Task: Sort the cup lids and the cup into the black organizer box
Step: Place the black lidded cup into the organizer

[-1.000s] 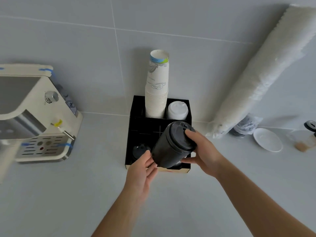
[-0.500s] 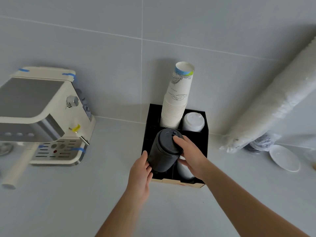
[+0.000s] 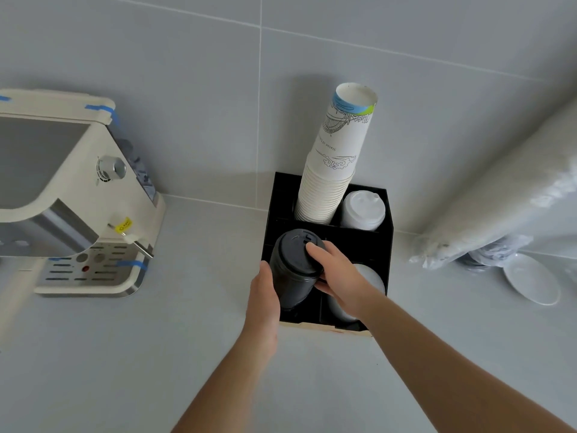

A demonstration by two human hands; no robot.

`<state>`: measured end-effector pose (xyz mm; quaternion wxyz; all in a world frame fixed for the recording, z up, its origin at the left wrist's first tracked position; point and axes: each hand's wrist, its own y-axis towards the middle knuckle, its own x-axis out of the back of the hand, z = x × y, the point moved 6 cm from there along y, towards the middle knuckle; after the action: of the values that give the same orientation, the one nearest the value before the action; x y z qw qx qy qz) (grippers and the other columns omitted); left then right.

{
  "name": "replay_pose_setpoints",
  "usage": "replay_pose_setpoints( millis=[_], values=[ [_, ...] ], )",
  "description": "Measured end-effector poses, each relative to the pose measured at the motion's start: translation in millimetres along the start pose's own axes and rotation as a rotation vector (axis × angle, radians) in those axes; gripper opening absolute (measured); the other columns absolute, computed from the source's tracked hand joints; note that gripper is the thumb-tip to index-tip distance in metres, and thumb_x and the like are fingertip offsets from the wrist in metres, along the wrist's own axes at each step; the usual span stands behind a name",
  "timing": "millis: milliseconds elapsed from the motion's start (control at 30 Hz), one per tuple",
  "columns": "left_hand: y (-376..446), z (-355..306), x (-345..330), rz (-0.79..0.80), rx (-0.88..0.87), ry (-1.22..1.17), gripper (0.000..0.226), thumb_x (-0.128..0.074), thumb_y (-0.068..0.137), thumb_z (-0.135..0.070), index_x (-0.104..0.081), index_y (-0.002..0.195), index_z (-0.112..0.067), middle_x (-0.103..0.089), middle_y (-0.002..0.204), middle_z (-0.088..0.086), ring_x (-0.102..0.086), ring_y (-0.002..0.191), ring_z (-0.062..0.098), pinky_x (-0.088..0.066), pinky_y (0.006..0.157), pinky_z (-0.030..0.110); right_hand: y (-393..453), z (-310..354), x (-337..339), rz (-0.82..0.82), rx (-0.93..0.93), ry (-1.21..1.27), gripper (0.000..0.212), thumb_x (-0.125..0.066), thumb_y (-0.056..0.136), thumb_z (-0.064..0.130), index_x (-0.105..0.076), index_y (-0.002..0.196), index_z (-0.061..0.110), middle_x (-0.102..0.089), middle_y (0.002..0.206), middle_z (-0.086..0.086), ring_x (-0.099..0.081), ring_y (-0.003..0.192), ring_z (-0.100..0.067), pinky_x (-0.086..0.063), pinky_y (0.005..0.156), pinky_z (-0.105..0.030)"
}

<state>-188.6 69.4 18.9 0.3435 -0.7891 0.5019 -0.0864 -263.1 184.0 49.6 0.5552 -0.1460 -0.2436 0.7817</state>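
A stack of black cup lids (image 3: 290, 270) stands upright in the front left compartment of the black organizer box (image 3: 385, 245). My left hand (image 3: 263, 295) presses flat against the stack's left side. My right hand (image 3: 340, 276) grips its top and right side, thumb on the top lid. A tall stack of white paper cups (image 3: 334, 160) leans in the back left compartment. White lids (image 3: 362, 210) fill the back right compartment. More white lids (image 3: 373, 276) sit in the front right compartment, mostly hidden behind my right hand.
A cream espresso machine (image 3: 78, 195) stands on the counter at left. A long plastic sleeve of white cups (image 3: 505, 195) leans against the wall at right, with a white saucer (image 3: 530, 281) below it. The tiled wall is directly behind the box.
The black lid stack went from tilted above the box to upright and lower in the front left compartment. Both hands followed it. The camera moved closer and shifted left.
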Motion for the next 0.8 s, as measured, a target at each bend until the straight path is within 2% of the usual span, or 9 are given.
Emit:
replay_pose_setpoints(
  millis=[100,200,300,367,500,600,700,767,800],
  values=[
    [4,2,-3,0.039,0.001,0.007,0.056,-0.026,0.097,-0.060,-0.052,0.137,-0.031,-0.060,0.131,-0.011,-0.053,0.122,0.008,-0.037,0.105,0.029,6,-5,-2,-0.026,0.023,-0.046,0.037,-0.062,0.086,0.052,-0.064,0.117,0.032,-0.072,0.121,0.005,-0.068,0.110,-0.011,-0.053,0.093,-0.031],
    [6,4,-2,0.080,0.005,0.026,0.064,-0.032,0.089,-0.071,-0.046,0.142,-0.038,-0.053,0.142,-0.014,-0.046,0.131,0.006,-0.031,0.113,0.032,10,-4,-2,-0.040,0.062,-0.074,0.049,-0.064,0.074,0.061,-0.066,0.114,0.032,-0.074,0.116,0.005,-0.069,0.110,-0.014,-0.052,0.102,-0.041],
    [7,4,-3,0.114,0.025,0.029,0.100,-0.045,0.058,-0.092,-0.037,0.146,-0.042,-0.046,0.147,-0.017,-0.039,0.136,0.007,-0.027,0.109,0.030,8,0,-3,-0.064,0.116,-0.161,0.043,-0.061,0.081,0.058,-0.065,0.117,0.033,-0.073,0.112,0.010,-0.068,0.109,-0.010,-0.052,0.103,-0.040],
    [7,4,-4,0.126,0.054,0.025,0.115,-0.052,0.047,-0.094,-0.033,0.148,-0.042,-0.043,0.150,-0.018,-0.036,0.139,0.007,-0.026,0.107,0.030,5,3,-2,-0.097,0.150,-0.236,0.036,-0.057,0.090,0.051,-0.063,0.119,0.031,-0.072,0.109,0.012,-0.066,0.106,-0.007,-0.052,0.099,-0.035],
    [6,3,-7,0.163,0.065,0.030,0.085,-0.050,0.071,-0.079,-0.040,0.145,-0.037,-0.049,0.143,-0.019,-0.041,0.131,0.003,-0.025,0.103,0.028,-3,5,0,-0.148,0.186,-0.320,0.035,-0.054,0.095,0.048,-0.061,0.122,0.026,-0.070,0.107,0.011,-0.065,0.103,-0.008,-0.052,0.090,-0.029],
    [7,2,-5,0.151,0.036,0.007,0.036,-0.045,0.090,-0.062,-0.057,0.117,-0.040,-0.060,0.110,-0.025,-0.050,0.099,-0.010,-0.028,0.096,0.027,-3,4,0,-0.143,0.173,-0.310,0.037,-0.053,0.095,0.049,-0.061,0.123,0.027,-0.070,0.108,0.010,-0.065,0.105,-0.010,-0.051,0.089,-0.028],
    [1,-6,-4,0.103,0.033,-0.014,0.017,-0.042,0.096,-0.052,-0.057,0.094,-0.044,-0.057,0.092,-0.027,-0.049,0.083,-0.013,-0.030,0.093,0.026,-3,5,2,-0.089,0.138,-0.230,0.039,-0.055,0.092,0.053,-0.063,0.125,0.032,-0.072,0.113,0.014,-0.065,0.110,-0.007,-0.050,0.100,-0.033],
    [-5,-10,-2,0.074,0.028,-0.002,0.016,-0.042,0.098,-0.047,-0.055,0.107,-0.044,-0.055,0.089,-0.027,-0.048,0.082,-0.011,-0.030,0.093,0.025,-3,9,5,-0.064,0.133,-0.184,0.028,-0.054,0.095,0.048,-0.063,0.120,0.040,-0.071,0.112,0.019,-0.064,0.107,0.000,-0.048,0.099,-0.029],
    [-5,-9,1,0.062,0.031,-0.006,0.027,-0.043,0.098,-0.046,-0.054,0.122,-0.038,-0.056,0.093,-0.024,-0.050,0.088,-0.006,-0.030,0.093,0.025,-2,11,7,-0.066,0.131,-0.169,0.023,-0.054,0.097,0.045,-0.060,0.120,0.042,-0.069,0.110,0.022,-0.062,0.103,0.005,-0.045,0.096,-0.027]
  ],
)
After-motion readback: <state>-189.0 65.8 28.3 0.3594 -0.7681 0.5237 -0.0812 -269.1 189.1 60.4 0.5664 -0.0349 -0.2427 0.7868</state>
